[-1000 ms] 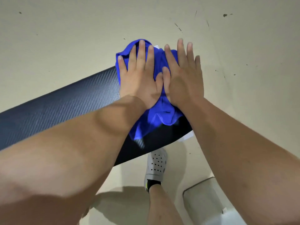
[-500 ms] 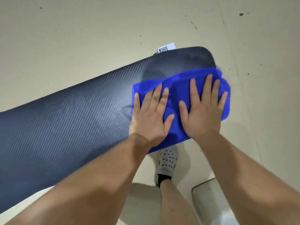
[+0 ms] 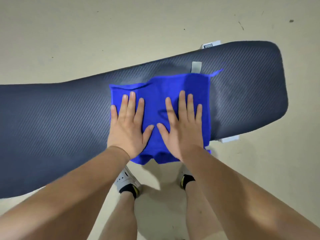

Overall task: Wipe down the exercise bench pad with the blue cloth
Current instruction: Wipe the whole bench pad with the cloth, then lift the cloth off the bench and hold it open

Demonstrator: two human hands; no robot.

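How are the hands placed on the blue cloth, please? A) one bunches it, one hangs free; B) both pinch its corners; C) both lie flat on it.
C: the left hand and right hand both press flat, fingers straight, on the blue cloth over the bench pad.

Extends both bare forearms (image 3: pixel 78 187) forward, in from the lower left and lower right corners, converging toward the wrists. Rests the bare left hand (image 3: pixel 129 130) palm down, fingers (image 3: pixel 131 104) straight and slightly fanned, thumb angled inward. Rests the bare right hand (image 3: pixel 184 130) just beside it in the mirrored pose, fingers straight and spread, thumb turned toward the left one. Holds the two thumb tips close but apart. Presses both flat palms on the bright blue square cloth (image 3: pixel 155 94), nothing gripped or pinched. Stands on both bare lower legs (image 3: pixel 121 215), seen below between the forearms.
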